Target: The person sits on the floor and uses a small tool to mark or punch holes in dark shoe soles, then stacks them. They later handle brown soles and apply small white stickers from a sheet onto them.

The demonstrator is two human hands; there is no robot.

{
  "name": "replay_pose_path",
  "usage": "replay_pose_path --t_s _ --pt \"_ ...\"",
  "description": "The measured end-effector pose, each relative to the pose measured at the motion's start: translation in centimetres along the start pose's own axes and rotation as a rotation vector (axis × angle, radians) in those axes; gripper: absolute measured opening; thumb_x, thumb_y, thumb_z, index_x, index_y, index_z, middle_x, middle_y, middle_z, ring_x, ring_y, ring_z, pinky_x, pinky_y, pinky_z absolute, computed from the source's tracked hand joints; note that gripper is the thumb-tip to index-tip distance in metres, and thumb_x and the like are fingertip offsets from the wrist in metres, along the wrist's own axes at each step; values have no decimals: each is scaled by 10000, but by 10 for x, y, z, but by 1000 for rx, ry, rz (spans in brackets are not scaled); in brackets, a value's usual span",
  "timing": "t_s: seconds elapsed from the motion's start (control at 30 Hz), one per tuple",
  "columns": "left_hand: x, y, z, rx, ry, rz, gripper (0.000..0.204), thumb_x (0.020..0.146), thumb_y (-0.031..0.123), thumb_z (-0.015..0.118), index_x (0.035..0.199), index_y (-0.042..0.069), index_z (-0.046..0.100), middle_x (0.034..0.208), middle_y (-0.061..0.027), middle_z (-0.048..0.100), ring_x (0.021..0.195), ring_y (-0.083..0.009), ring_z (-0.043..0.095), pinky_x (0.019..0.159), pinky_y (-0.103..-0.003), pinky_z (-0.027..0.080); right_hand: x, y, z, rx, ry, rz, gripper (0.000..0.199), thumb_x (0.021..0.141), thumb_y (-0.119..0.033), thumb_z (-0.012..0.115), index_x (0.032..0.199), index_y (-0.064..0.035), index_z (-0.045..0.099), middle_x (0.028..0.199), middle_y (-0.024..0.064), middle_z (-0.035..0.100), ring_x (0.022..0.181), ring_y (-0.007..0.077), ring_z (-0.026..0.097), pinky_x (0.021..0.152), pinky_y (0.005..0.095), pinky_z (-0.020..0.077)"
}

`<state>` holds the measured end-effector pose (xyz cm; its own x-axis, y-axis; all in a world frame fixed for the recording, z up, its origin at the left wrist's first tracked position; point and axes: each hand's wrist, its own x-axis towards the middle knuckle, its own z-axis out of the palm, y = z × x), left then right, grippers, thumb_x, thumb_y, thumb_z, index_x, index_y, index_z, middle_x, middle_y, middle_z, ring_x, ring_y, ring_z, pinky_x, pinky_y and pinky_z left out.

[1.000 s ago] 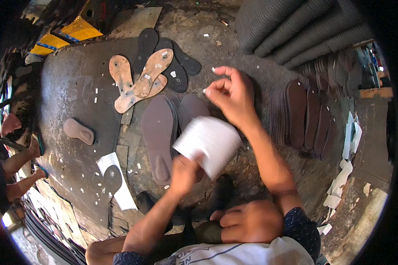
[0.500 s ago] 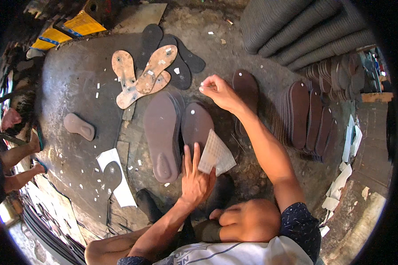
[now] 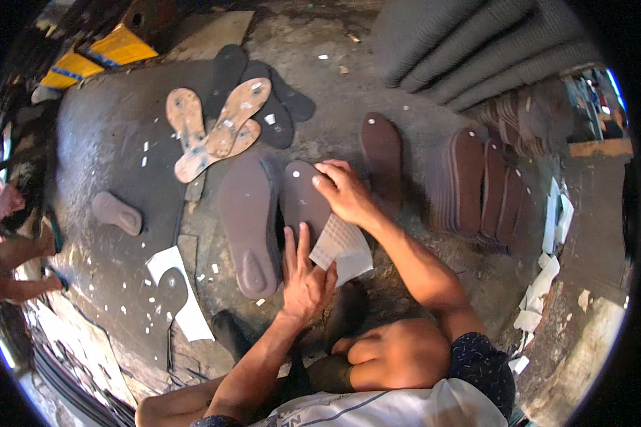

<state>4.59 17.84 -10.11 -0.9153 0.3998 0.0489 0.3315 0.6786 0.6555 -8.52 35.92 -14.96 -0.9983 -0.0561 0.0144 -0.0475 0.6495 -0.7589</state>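
Now both hands flat, fingers spread: left hand (image 3: pixel 305 276) & right hand (image 3: pixel 343 193) press brown sole (image 3: pixel 303 201).

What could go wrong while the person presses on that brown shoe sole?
The white sheet is pinned only by the left hand, so it might slip or crumple. The right hand presses the brown sole, which lies close beside another sole; a push could bump it. White scraps litter the floor and may stick underneath.

Brown shoe soles (image 3: pixel 248 220), white grid-patterned paper sheet (image 3: pixel 340 245), tan speckled insoles (image 3: pixel 214 128), black insoles (image 3: pixel 278 99), yellow box (image 3: pixel 114 48)
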Motion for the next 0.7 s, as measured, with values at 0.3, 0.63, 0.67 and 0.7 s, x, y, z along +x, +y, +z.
replay_pose_path --t_s 0.3,0.63,0.67,0.7 --pt "32 1 -62 -1217 157 -719 285 1087 243 624 1137 -32 677 1135 -107 737 1014 -179 700 921 -360 551 83 91 -115 475 39 419 430 1056 -115 614 1448 56 574 1352 126 689 1203 172 638 1026 324 520" --pt "88 -19 -53 -1561 512 -643 286 1092 254 626 1251 19 660 1234 -51 687 1126 -171 629 986 -369 490 23 -75 -52 336 -9 -103 172 967 -121 739 1116 -38 728 1080 97 743 920 187 708 843 339 568" --pt "89 -20 -47 -1558 497 -597 299 1089 244 629 1268 5 647 1235 -62 684 1121 -177 626 987 -369 490 14 -95 -52 267 -52 -213 161 964 -164 727 1066 -39 722 1028 134 743 970 310 718 871 408 567" --pt "91 -18 -41 -1560 472 -556 313 1087 235 633 1284 -9 634 1236 -72 681 1116 -182 623 989 -368 490 6 -103 -49 275 -58 -175 158 960 -167 733 1048 -37 720 1015 146 734 954 345 708 842 437 562"
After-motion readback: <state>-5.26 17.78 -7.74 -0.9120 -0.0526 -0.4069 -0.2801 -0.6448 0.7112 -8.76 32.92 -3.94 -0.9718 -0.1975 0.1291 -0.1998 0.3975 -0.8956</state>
